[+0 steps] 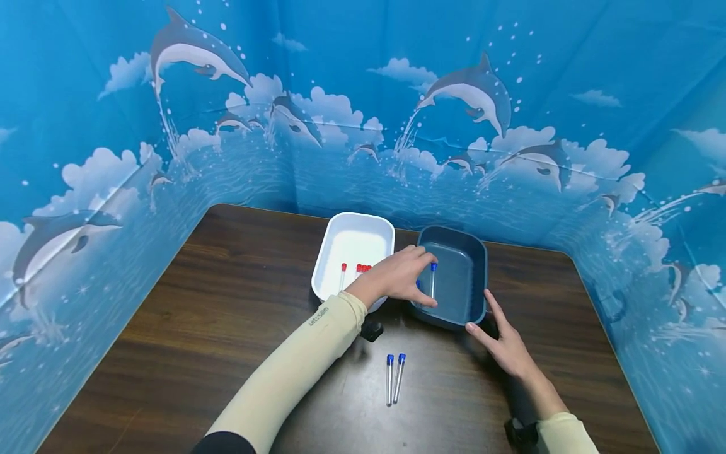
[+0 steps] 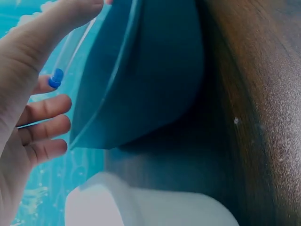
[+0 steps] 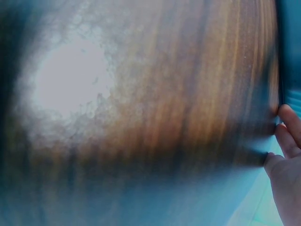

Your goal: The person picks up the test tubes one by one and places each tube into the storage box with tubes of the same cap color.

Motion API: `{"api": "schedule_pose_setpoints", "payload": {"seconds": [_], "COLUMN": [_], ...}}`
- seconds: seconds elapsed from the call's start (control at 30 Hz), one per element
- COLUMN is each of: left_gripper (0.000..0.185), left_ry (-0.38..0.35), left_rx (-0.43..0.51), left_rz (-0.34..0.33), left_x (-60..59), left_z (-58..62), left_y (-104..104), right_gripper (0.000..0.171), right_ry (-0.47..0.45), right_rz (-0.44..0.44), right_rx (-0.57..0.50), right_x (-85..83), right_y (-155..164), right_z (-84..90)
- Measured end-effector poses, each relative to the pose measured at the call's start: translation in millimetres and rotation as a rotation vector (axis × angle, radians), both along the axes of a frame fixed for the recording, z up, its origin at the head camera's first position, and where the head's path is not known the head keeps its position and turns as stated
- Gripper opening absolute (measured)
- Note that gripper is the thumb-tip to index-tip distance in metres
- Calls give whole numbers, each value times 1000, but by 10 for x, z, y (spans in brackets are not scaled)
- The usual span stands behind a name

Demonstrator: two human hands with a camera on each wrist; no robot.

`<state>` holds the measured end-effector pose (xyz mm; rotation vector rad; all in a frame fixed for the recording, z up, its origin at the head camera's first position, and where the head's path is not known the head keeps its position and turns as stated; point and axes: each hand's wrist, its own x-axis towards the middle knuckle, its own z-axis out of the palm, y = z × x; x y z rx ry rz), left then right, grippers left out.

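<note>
Left grip in a pinch on slender clear tube, right grip spread against round-cornered tray

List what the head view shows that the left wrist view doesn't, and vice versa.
Head only: red-capped tubes in the white tray, two loose tubes on the table, backdrop dolphins.
Left wrist only: the palm side of the left hand.
Both: white tray, dark tray, table, and that hand holding a blue-capped tube.
</note>
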<state>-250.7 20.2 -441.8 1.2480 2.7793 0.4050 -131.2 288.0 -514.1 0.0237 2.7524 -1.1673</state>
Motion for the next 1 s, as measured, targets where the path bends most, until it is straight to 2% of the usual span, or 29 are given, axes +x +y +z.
{"api": "schedule_pose_setpoints", "payload": {"seconds": [0.27,0.57,0.77,1.0], "left_gripper": [92,89,86,82], "left_ry": [17,19,57,67], "left_rx": [-58,-170,-274,-353], "left_rz": [-52,-59,-83,-73], "left_x": [-75,-151,-186,-189], "left_z": [-133,-260,-339,-375], "left_y": [227,425,568,669], "right_gripper": [84,83,83,83], "right_ry": [-9,18,4,4], "right_rz": [3,12,6,7], "right_rx": [-4,-29,-38,-39], "right_x": [-9,6,3,0], "right_y": [2,30,29,16], "right_z": [-7,-21,-28,-7]}}
